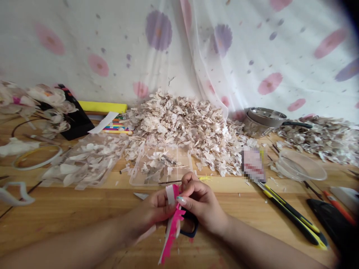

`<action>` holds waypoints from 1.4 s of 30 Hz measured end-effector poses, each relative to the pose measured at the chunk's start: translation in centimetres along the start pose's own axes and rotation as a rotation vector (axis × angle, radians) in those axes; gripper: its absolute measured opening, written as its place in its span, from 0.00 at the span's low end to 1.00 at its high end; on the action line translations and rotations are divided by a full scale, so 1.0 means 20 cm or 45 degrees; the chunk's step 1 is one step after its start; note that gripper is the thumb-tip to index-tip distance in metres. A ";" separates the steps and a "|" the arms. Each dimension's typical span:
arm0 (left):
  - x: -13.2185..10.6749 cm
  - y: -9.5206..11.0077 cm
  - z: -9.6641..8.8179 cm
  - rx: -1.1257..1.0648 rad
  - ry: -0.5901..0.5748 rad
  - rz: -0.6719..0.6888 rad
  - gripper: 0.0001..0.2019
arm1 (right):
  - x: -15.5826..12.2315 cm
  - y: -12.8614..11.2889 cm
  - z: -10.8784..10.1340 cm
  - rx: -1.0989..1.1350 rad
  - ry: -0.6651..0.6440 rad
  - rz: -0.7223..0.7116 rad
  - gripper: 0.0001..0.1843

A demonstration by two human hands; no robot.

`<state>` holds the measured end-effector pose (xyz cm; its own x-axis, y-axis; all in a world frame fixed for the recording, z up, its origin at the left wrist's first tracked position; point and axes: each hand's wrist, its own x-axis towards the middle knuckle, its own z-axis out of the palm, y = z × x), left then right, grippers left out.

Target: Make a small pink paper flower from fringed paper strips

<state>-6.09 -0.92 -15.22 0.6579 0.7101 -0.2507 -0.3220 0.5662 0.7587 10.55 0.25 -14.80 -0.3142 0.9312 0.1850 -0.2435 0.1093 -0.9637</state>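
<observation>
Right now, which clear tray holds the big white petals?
The tray on the left in view, full of long white petals; the other tray holds small brownish scraps.

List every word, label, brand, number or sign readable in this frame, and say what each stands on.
No word, brand or number can be read. The pixelated rectangular patch at the end of the long black-and-yellow tool handle is too blurred to read.

Bright even light; soft shadows; fisheye bend at edges; dark right corners.
</observation>
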 end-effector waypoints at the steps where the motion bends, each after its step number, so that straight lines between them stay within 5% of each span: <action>1: 0.00 0.00 0.01 -0.010 0.008 0.013 0.22 | 0.00 0.00 0.00 0.015 0.005 0.003 0.12; 12: -0.02 -0.01 0.01 0.030 0.091 -0.004 0.14 | 0.02 0.00 -0.02 0.144 -0.107 0.127 0.06; 23: -0.01 0.00 0.01 0.056 0.119 -0.040 0.16 | 0.01 0.01 -0.01 0.275 0.050 0.180 0.08; 42: -0.02 0.00 0.00 0.122 0.084 -0.066 0.17 | 0.03 0.00 -0.04 0.199 -0.183 0.153 0.06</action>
<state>-6.23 -1.19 -15.09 0.6246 0.7089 -0.3275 -0.2203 0.5624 0.7970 11.06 0.98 -14.81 -0.4743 0.8738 0.1074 -0.3318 -0.0644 -0.9412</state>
